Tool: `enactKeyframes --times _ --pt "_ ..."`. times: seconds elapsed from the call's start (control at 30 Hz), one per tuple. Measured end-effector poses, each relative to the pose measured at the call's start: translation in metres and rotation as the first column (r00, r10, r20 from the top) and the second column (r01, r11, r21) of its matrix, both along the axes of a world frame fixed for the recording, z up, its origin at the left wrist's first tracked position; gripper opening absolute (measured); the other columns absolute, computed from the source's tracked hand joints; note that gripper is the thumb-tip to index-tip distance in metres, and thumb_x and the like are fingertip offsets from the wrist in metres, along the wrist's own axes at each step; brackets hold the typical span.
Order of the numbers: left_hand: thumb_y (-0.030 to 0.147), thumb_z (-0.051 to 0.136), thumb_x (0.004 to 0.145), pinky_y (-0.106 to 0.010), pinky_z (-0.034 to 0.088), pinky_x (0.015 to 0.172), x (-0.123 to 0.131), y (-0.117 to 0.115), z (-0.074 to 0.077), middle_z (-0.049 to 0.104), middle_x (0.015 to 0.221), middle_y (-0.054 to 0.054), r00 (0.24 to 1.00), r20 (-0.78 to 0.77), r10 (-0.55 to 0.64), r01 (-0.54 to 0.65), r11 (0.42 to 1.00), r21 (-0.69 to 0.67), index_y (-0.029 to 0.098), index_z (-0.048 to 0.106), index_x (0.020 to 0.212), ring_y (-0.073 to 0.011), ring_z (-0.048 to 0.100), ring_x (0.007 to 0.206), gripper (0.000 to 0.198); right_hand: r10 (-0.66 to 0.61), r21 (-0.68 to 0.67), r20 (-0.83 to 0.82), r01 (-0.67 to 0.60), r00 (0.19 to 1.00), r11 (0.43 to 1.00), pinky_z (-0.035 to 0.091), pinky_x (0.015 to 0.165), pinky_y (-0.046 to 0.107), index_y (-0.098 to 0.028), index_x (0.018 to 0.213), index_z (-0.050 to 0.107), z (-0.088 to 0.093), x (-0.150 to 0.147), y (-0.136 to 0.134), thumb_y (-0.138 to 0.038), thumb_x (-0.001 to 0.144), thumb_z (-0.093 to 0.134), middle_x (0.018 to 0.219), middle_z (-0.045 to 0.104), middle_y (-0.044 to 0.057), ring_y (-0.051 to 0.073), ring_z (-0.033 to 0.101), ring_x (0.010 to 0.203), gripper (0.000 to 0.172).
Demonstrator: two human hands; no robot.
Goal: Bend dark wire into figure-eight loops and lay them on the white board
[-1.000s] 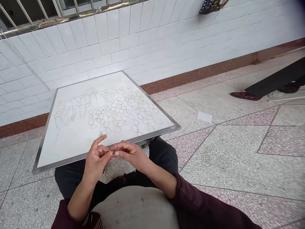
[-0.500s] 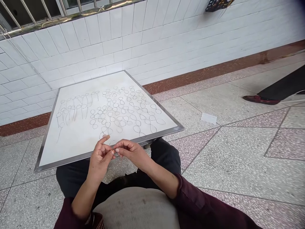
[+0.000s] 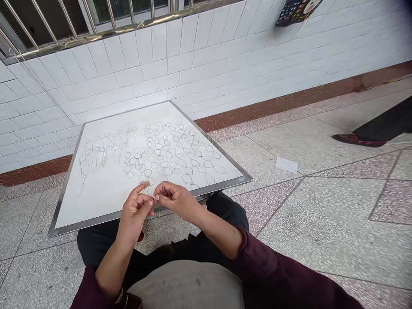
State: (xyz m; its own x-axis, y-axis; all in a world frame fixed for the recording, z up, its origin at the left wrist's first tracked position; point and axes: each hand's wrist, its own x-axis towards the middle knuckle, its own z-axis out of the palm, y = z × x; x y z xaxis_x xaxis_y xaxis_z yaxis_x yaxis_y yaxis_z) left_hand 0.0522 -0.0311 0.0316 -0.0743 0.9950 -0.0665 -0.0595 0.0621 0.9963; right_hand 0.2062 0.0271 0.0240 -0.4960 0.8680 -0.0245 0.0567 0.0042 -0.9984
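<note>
My left hand [image 3: 137, 209] and my right hand [image 3: 174, 198] meet fingertip to fingertip over the near edge of a white board [image 3: 96, 201] with a metal frame. Both pinch a thin piece of wire [image 3: 153, 196] between thumb and fingers; my left forefinger sticks up. On the board lie several small wire loops [image 3: 167, 154] shaped like figure eights, and to their left several loops with straight stems [image 3: 99, 150].
The board rests low over my lap above a speckled tile floor. A white tiled wall [image 3: 193, 60] with a barred window runs behind it. Another person's leg and dark red shoe [image 3: 357, 139] are at the right. A paper scrap [image 3: 286, 165] lies on the floor.
My two hands have risen slightly towards the board's edge, still pinched together on the wire. The view has shifted a little; the other person's shoe has moved right.
</note>
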Motion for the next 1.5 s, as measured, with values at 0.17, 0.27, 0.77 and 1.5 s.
enactKeyframes --times 0.17,0.27,0.77,1.5 --pt "0.032 0.07 0.08 -0.021 0.041 0.054 0.0 -0.001 0.002 0.065 0.075 0.002 0.999 -0.025 -0.041 0.039 0.996 -0.079 0.018 0.047 0.138 -0.0075 0.05 0.053 0.064 0.005 -0.014 0.019 -0.004 1.0 1.0 0.046 0.062 0.028 -0.022 0.079 0.059 0.001 0.001 -0.004 -0.029 0.078 0.063 0.068 0.062 -0.001 0.014 0.057 0.065 0.008" --pt "0.035 0.071 0.08 -0.02 0.037 0.049 0.006 -0.003 -0.002 0.064 0.073 0.002 1.0 -0.018 -0.017 0.015 0.995 -0.094 0.016 0.046 0.137 -0.0067 0.047 0.05 0.066 -0.018 -0.026 0.013 0.018 1.0 1.0 0.046 0.062 0.028 -0.021 0.079 0.059 0.003 0.002 -0.007 -0.029 0.078 0.062 0.068 0.06 -0.002 0.014 0.056 0.065 0.008" --pt "0.042 0.058 0.09 -0.021 0.034 0.05 -0.004 -0.014 0.001 0.067 0.076 -0.002 0.984 -0.141 -0.111 0.099 0.991 -0.086 0.021 0.04 0.144 -0.0077 0.036 0.05 0.06 0.091 -0.034 -0.025 -0.092 0.996 0.995 0.04 0.061 0.026 -0.02 0.085 0.062 0.009 0.01 -0.01 -0.029 0.081 0.061 0.068 0.057 -0.002 0.012 0.05 0.065 0.01" --pt "0.041 0.061 0.087 -0.021 0.03 0.043 -0.009 -0.011 0.005 0.068 0.075 -0.002 0.969 -0.047 -0.242 0.232 0.959 -0.165 0.02 0.043 0.141 -0.0041 0.038 0.039 0.06 0.015 -0.025 -0.095 -0.018 0.995 1.0 0.046 0.066 0.028 -0.022 0.077 0.063 0.012 0.009 -0.018 -0.03 0.082 0.061 0.069 0.055 -0.003 0.012 0.053 0.067 0.009"
